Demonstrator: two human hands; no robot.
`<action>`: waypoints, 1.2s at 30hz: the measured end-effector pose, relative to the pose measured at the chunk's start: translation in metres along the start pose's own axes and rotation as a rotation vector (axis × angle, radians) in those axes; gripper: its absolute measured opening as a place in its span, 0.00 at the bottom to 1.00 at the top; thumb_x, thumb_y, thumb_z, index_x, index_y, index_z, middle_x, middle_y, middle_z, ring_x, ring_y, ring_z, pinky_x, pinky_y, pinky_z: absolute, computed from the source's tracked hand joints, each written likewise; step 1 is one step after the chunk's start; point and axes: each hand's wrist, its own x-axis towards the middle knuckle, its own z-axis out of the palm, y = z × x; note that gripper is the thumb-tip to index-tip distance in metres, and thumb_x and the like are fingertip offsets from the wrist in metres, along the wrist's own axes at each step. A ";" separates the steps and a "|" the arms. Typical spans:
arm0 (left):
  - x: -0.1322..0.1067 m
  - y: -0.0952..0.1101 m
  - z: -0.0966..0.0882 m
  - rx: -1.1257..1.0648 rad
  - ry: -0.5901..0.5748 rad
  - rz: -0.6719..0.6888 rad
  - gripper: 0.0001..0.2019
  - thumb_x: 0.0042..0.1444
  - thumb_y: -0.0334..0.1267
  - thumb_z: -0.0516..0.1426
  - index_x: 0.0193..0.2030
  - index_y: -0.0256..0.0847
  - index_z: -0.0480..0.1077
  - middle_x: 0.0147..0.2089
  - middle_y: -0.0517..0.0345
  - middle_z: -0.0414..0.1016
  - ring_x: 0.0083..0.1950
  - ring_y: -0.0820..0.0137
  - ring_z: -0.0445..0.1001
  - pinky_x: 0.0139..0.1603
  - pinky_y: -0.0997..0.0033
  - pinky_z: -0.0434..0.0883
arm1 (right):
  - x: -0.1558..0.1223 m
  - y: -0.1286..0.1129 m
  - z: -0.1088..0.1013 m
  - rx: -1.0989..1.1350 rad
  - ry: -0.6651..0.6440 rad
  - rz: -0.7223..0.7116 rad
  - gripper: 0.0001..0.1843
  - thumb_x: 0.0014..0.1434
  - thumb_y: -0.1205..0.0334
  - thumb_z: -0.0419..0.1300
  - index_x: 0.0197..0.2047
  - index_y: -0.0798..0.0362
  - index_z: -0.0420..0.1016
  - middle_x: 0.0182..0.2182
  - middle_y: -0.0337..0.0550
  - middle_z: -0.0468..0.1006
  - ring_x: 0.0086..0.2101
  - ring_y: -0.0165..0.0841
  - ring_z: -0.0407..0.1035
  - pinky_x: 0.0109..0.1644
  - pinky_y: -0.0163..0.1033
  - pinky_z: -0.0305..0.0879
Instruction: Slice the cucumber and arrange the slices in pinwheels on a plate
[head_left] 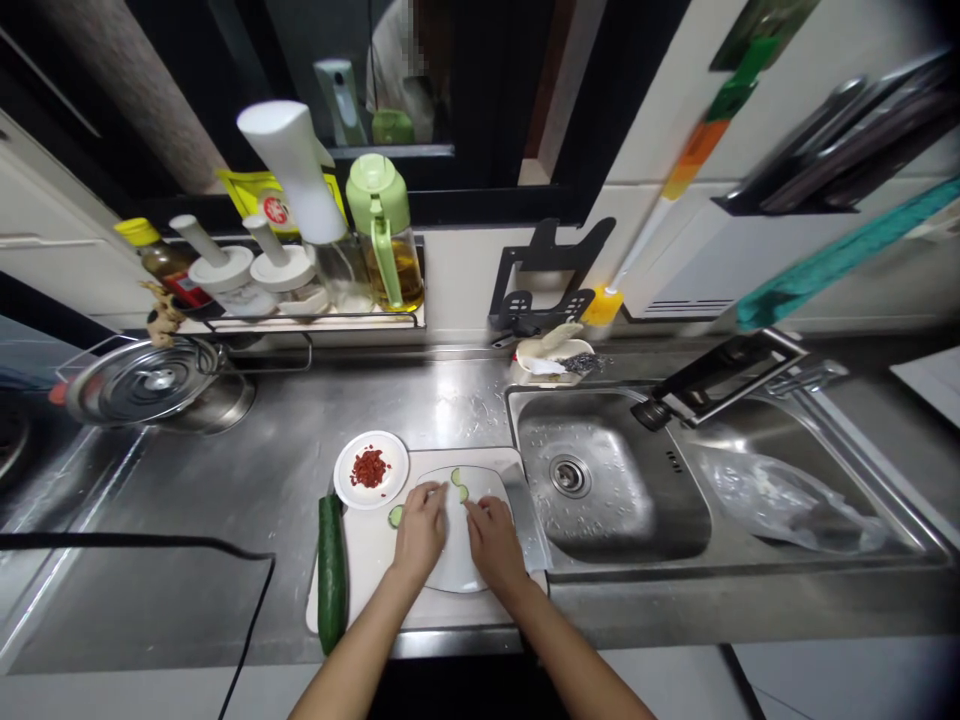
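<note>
A white plate (457, 575) with a dark rim line lies on the pale cutting board (367, 590). Two cut cucumber slices (456, 477) show near its far side, close together. My right hand (496, 545) is over the plate's right half, its fingertips pinched at the nearer slice. Over the left half, my left hand (421, 530) has its fingers curled together; whatever is in them is hidden. Another cucumber slice (396, 516) shows beside the left hand, partly covered. A whole cucumber (331, 575) lies along the board's left edge. Chopped red bits (369, 467) sit in a small white dish (346, 490).
Right of the board is a steel sink (600, 520) with a faucet (675, 405); a plastic bag (787, 500) lies further right. A flat greyish thing (531, 515) rests at the board's right edge. Behind are a bottle rack (337, 322) and a lidded pot (150, 385). A black cable (187, 545) crosses left.
</note>
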 end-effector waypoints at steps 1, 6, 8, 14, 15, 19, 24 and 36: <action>-0.003 -0.003 -0.007 -0.033 0.044 -0.053 0.18 0.56 0.27 0.47 0.50 0.40 0.70 0.47 0.48 0.70 0.49 0.65 0.68 0.53 0.62 0.67 | -0.001 0.001 -0.002 0.028 0.018 0.001 0.15 0.60 0.69 0.47 0.43 0.53 0.73 0.37 0.47 0.66 0.39 0.36 0.61 0.45 0.41 0.61; -0.026 -0.025 -0.032 -0.044 0.188 -0.364 0.13 0.57 0.36 0.49 0.44 0.38 0.71 0.42 0.49 0.73 0.45 0.63 0.71 0.50 0.61 0.68 | -0.011 0.001 -0.009 0.089 0.020 -0.013 0.12 0.61 0.67 0.48 0.35 0.54 0.72 0.35 0.46 0.66 0.38 0.35 0.60 0.45 0.41 0.61; -0.036 -0.032 -0.034 -0.020 0.177 -0.430 0.14 0.56 0.39 0.50 0.45 0.38 0.72 0.42 0.49 0.73 0.43 0.62 0.72 0.49 0.61 0.68 | -0.016 -0.001 -0.010 0.091 0.009 -0.012 0.11 0.61 0.68 0.48 0.35 0.53 0.71 0.35 0.46 0.66 0.38 0.35 0.60 0.45 0.41 0.61; -0.045 -0.035 -0.028 0.033 0.153 -0.461 0.17 0.57 0.39 0.49 0.49 0.37 0.71 0.45 0.46 0.74 0.44 0.61 0.73 0.50 0.62 0.67 | -0.027 -0.006 -0.007 0.079 -0.030 -0.009 0.11 0.60 0.68 0.48 0.34 0.52 0.71 0.34 0.45 0.67 0.38 0.35 0.61 0.44 0.40 0.62; -0.044 -0.035 -0.027 0.035 0.154 -0.459 0.17 0.57 0.39 0.49 0.49 0.37 0.72 0.45 0.46 0.74 0.45 0.61 0.73 0.50 0.62 0.67 | -0.028 -0.007 -0.007 0.076 -0.032 -0.010 0.11 0.60 0.68 0.49 0.34 0.52 0.71 0.34 0.45 0.67 0.38 0.35 0.61 0.44 0.41 0.62; -0.043 -0.035 -0.030 0.059 0.147 -0.449 0.15 0.56 0.38 0.50 0.47 0.40 0.73 0.44 0.49 0.75 0.45 0.62 0.73 0.50 0.64 0.67 | -0.031 -0.006 -0.005 0.073 -0.041 -0.015 0.11 0.60 0.68 0.48 0.33 0.52 0.71 0.34 0.45 0.67 0.37 0.35 0.61 0.44 0.41 0.62; -0.042 -0.031 -0.033 0.080 0.132 -0.448 0.13 0.56 0.36 0.51 0.44 0.42 0.74 0.43 0.51 0.77 0.44 0.63 0.74 0.48 0.65 0.67 | -0.034 -0.006 -0.005 0.076 -0.054 -0.005 0.11 0.61 0.68 0.48 0.34 0.52 0.71 0.34 0.45 0.68 0.38 0.35 0.61 0.44 0.40 0.61; -0.030 -0.017 -0.046 -0.382 -0.011 -0.487 0.14 0.51 0.47 0.56 0.35 0.39 0.75 0.31 0.57 0.76 0.30 0.71 0.69 0.35 0.73 0.66 | -0.016 -0.010 -0.012 0.327 -0.092 0.086 0.11 0.58 0.68 0.50 0.38 0.52 0.73 0.35 0.44 0.75 0.40 0.35 0.66 0.48 0.44 0.60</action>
